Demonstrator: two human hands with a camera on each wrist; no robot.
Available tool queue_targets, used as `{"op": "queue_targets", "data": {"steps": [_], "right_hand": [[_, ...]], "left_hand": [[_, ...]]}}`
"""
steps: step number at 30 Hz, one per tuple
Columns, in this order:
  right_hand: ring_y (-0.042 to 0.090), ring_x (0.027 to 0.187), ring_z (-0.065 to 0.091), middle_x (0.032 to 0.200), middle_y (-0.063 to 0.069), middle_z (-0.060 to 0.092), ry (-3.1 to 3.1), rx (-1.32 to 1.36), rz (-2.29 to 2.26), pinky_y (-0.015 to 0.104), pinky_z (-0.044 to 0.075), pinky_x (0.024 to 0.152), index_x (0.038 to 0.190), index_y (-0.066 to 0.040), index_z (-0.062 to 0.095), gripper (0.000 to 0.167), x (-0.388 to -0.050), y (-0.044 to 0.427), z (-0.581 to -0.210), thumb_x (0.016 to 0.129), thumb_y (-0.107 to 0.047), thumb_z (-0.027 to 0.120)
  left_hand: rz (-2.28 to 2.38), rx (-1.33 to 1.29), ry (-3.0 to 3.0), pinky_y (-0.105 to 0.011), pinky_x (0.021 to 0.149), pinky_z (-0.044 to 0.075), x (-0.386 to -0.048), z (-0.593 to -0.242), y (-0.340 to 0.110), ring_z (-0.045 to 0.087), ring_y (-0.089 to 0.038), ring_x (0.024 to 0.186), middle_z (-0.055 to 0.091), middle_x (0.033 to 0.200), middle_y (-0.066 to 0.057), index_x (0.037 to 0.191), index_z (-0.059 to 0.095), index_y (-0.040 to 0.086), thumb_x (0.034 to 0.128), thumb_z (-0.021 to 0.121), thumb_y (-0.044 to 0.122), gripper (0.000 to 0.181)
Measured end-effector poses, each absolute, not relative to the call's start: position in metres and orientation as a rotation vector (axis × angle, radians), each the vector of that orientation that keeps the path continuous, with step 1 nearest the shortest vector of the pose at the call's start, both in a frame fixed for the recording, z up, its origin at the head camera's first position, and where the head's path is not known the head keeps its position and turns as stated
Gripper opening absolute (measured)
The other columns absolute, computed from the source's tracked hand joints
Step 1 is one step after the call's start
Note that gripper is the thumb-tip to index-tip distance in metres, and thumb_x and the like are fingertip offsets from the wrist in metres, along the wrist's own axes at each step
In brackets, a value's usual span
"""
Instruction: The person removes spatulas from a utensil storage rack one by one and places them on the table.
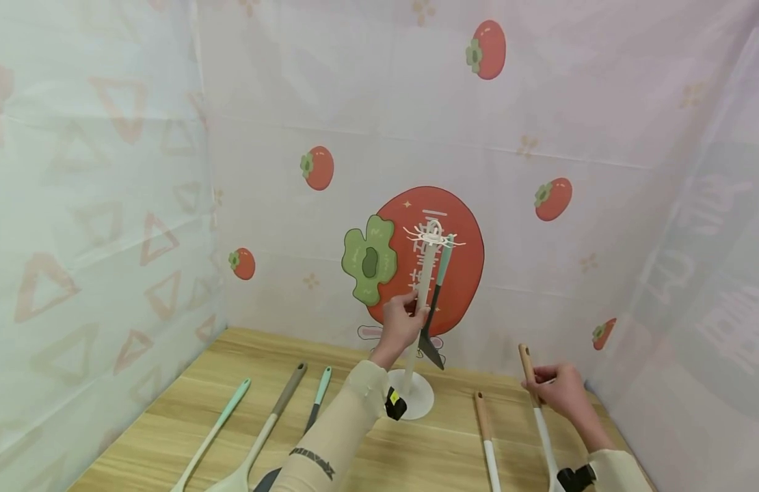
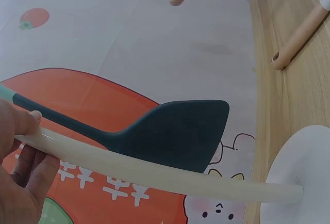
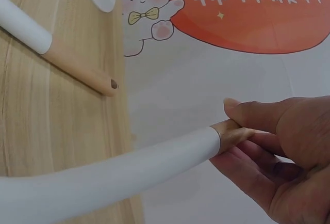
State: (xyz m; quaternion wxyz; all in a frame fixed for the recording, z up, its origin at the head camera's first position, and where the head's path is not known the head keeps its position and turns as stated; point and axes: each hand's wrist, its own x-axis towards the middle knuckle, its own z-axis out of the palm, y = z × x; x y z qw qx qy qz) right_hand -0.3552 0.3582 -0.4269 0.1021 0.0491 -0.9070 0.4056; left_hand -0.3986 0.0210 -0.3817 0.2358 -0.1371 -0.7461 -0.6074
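Note:
A cream utensil stand (image 1: 426, 273) rises from a round white base (image 1: 421, 400), with a ring of hooks at its top. My left hand (image 1: 400, 322) grips its pole around the middle, thumb on one side and fingers on the other. Just right of the pole, a dark spatula (image 2: 170, 133) with a mint handle hangs from the hooks, blade down. My right hand (image 1: 562, 391) pinches the wooden handle of a white utensil (image 3: 118, 177) at the right of the table. The handle end is raised; the utensil's head lies out of view.
Another white utensil with a wooden handle (image 1: 483, 417) lies left of my right hand. On the table's left side lie a mint-handled utensil (image 1: 232, 400), a grey-handled one (image 1: 288, 391) and a dark one with a mint handle (image 1: 321, 387), partly behind my left sleeve. Printed fabric (image 1: 262, 205) encloses the wooden table.

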Motion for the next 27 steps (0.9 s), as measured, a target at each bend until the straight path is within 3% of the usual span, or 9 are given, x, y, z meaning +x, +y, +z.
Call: {"op": "queue_targets", "data": {"steps": [14,27], "right_hand": [[0.023,0.067,0.071,0.079,0.014,0.073,-2.741,0.047,1.301,0.034,0.061,0.057,0.109,0.022,0.066,0.035,-0.348,0.361,-0.444,0.084,0.001,0.079],[0.021,0.060,0.068,0.073,0.009,0.071,-2.764,-0.011,1.226,0.031,0.059,0.054,0.096,0.015,0.071,0.023,-0.343,0.363,-0.459,0.080,0.002,0.080]], "left_hand": [[-1.697,-0.368,-2.035,-0.030,0.076,0.061,-0.397,-0.381,0.020,0.071,-0.020,0.092,0.073,0.104,-0.015,0.137,0.062,0.000,0.0950,0.071,0.008,0.043],[-1.689,-0.362,-2.031,-0.030,0.075,0.061,-0.398,-0.381,0.021,0.072,-0.021,0.092,0.074,0.103,-0.015,0.137,0.062,-0.001,0.0944,0.071,0.007,0.044]]}}
